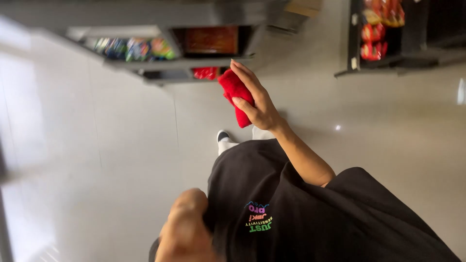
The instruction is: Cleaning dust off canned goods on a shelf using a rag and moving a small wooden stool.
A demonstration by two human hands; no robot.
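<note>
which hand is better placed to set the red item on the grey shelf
Right. The right hand grips the red item, stretched out close to the grey shelf; the left hand is back by the black shirt.

The person wears a loose black short-sleeved cotton shirt [310, 213] at the lower centre of the frame, with small multicoloured lettering printed on its chest. Both forearms are bare. Near mid-frame shows a white sock [226, 143] in a dark shoe [222, 134].

I see blue-green packets [133, 49] and an orange-red box [211, 40] on the grey shelf [184, 63], red packs [205, 73] below, and red-yellow bags [377, 29] with small white tags [354, 63] on the dark rack [403, 60].
</note>
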